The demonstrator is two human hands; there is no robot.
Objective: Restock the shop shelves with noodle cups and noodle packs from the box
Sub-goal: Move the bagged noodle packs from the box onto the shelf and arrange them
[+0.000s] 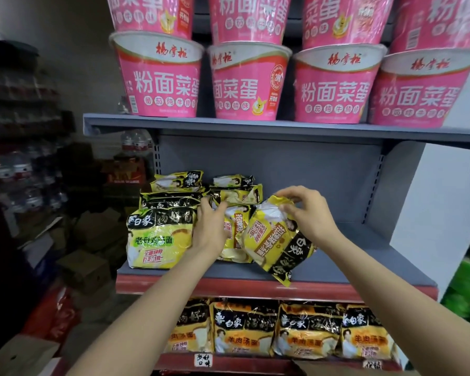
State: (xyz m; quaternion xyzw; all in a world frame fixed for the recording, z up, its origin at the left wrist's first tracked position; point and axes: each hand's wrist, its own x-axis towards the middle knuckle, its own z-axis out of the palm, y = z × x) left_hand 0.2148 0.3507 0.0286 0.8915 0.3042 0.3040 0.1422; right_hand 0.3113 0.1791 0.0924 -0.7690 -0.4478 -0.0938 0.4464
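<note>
My right hand [308, 210] pinches the top edge of a yellow and black noodle pack [274, 240], which hangs tilted over the front of the grey middle shelf [350, 256]. My left hand [210, 226] rests on the packs standing in the middle of that shelf, its fingers curled over the top of a yellow pack [235, 226]. A large yellow multipack [159, 237] stands at the shelf's left end, with more packs [201, 189] stacked behind. Pink noodle cups [160, 77] fill the shelf above in two layers.
The right half of the middle shelf is bare grey board. Orange and yellow noodle packs [307, 329] line the lower shelf. Cardboard boxes [84, 270] and water bottles [14, 169] crowd the floor at left. A white wall [445, 202] closes the shelf's right side.
</note>
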